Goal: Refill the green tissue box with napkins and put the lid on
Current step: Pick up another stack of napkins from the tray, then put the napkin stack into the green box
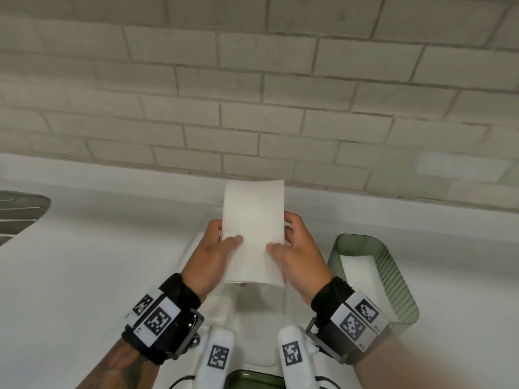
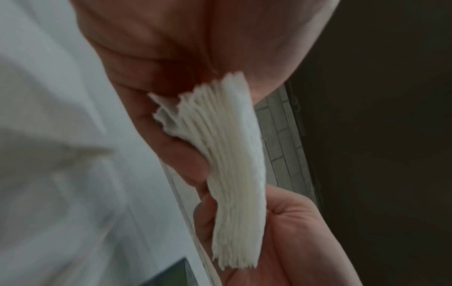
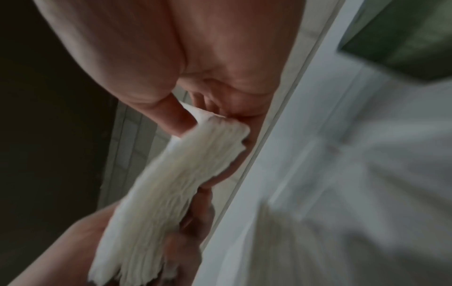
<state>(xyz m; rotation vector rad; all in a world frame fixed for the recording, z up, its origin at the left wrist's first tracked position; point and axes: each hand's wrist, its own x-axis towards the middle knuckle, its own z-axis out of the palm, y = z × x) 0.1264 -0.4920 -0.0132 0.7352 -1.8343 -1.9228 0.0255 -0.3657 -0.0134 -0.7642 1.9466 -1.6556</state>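
Observation:
A stack of white napkins (image 1: 252, 220) is held upright above the counter by both hands. My left hand (image 1: 226, 234) grips its left edge, thumb on the front and fingers behind. On the other edge, my right hand (image 1: 283, 234) holds it the same way. The left wrist view shows the stack's layered edge (image 2: 234, 164) pinched between thumb and fingers; the right wrist view shows that edge (image 3: 171, 183) too, blurred. The ribbed green tissue box (image 1: 393, 276) stands open to the right, with white napkins (image 1: 356, 265) lying inside. A dark green piece (image 1: 252, 381), perhaps the lid, shows at the bottom edge.
Under my hands a white napkin pack (image 1: 252, 307) lies on the white counter (image 1: 98, 276). A metal drainer (image 1: 19, 214) sits at the far left. The grey brick wall (image 1: 252, 94) rises close behind.

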